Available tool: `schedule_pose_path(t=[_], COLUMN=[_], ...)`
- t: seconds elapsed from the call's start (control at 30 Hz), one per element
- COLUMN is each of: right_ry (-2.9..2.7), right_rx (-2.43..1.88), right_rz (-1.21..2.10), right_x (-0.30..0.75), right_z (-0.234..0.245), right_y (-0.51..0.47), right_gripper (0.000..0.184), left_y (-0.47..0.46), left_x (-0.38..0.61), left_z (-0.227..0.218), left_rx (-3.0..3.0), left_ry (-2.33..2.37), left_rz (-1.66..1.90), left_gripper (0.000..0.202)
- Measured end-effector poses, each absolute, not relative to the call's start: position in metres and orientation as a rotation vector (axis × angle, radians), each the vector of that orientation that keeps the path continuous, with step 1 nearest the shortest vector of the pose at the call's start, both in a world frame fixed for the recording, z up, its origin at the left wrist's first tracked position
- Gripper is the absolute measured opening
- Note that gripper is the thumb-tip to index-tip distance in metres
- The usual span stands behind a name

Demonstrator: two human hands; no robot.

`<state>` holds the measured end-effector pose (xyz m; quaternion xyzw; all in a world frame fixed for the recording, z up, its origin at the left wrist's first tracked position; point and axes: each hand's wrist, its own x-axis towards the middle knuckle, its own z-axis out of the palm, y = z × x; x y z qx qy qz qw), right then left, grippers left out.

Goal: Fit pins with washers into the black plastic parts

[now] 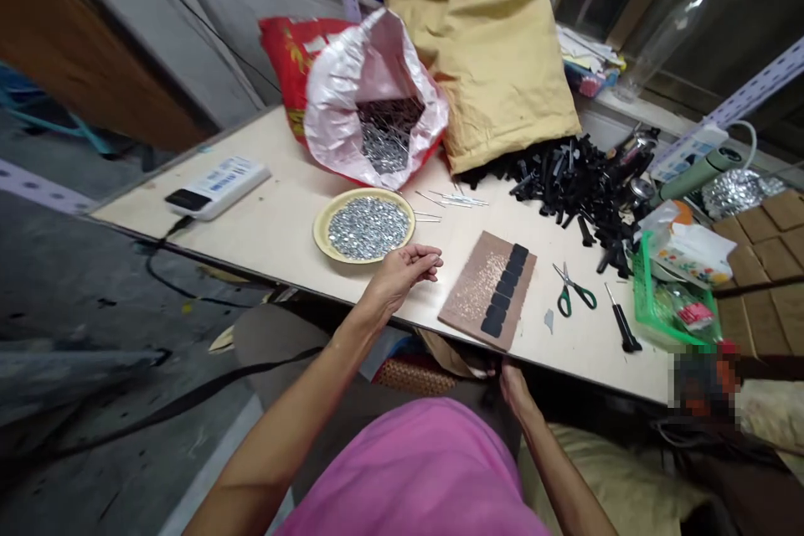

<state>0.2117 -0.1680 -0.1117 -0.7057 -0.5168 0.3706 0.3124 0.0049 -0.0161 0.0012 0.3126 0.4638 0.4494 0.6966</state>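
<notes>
My left hand (405,272) is over the table's front edge, thumb and fingers pinched together; whatever they hold, if anything, is too small to make out. Just behind it stands a yellow dish (320,236) full of small shiny metal pieces (368,226). To its right lies a brown board (457,295) with many pale specks and a row of black flat pieces (504,293). My right hand (513,383) is low at the table's front edge, below the board, its fingers mostly hidden. Several thin metal pins (461,201) lie loose behind the board.
A red bag (289,59) holding metal pins stands behind the dish. Black plastic parts (565,180) are heaped by a yellow sack (496,42). Scissors (569,289), a black-handled screwdriver (623,327) and a green basket (644,301) are at right; a white power bank (219,188) is left.
</notes>
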Motion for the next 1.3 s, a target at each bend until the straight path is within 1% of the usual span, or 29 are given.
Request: schedule_pose_path(t=[0.13,0.23,0.3,0.37,0.4,0.43,0.5,0.57,0.67,0.77,0.9,1.07,1.3], right_ry=[-1.027,-0.875,-0.858,-0.997,-1.178,-1.388,-1.665,-1.770,-1.798,-1.826,-1.830,-1.848,-1.839], right_rx=[-2.007,-2.054,-2.045,-1.974,-1.890,-1.803,-1.658,-1.593,-1.570,-1.531,-1.555,-1.617,-1.592], right_rz=[1.189,1.339,1.436,1.479,1.418,1.263,0.851,0.529,0.286,0.196,0.104,0.074,0.019], right_x=[0.212,0.207,0.198,0.190,0.186,0.184,0.183,0.186,0.193,0.195,0.194,0.195,0.198], right_z=[-0.117,-0.113,-0.097,-0.070,-0.053,-0.037,-0.009,0.008,0.013,0.009,0.008,0.011,0.006], right_y=[-0.168,-0.178,-0.189,-0.199,-0.202,-0.202,-0.194,-0.177,-0.148,-0.128,-0.121,-0.124,-0.125], right_gripper=[0.046,0.047,0.042,0.034,0.030,0.027,0.025,0.029,0.029,0.025,0.027,0.030,0.026], left_y=[-0.028,-0.035,-0.039,-0.042,-0.043,-0.044,-0.046,-0.048,-0.053,-0.058,-0.062,-0.063,-0.061], left_x=[0.020,0.027,0.031,0.035,0.037,0.040,0.044,0.049,0.053,0.056,0.060,0.064,0.065], left_z=[-0.011,-0.015,-0.015,-0.014,-0.013,-0.012,-0.009,-0.006,-0.002,0.000,0.001,0.002,0.000], left_rx=[0.692,0.681,0.666,0.624,0.595,0.564,0.512,0.481,0.450,0.439,0.442,0.506,0.597], left_ry=[1.058,1.054,1.043,1.022,1.003,0.980,0.929,0.885,0.847,0.829,0.838,0.851,0.882], left_rz=[0.936,0.908,0.890,0.861,0.841,0.818,0.778,0.754,0.768,0.841,0.915,0.937,0.927], left_gripper=[0.029,0.030,0.031,0.031,0.030,0.030,0.028,0.025,0.024,0.028,0.035,0.037,0.042])
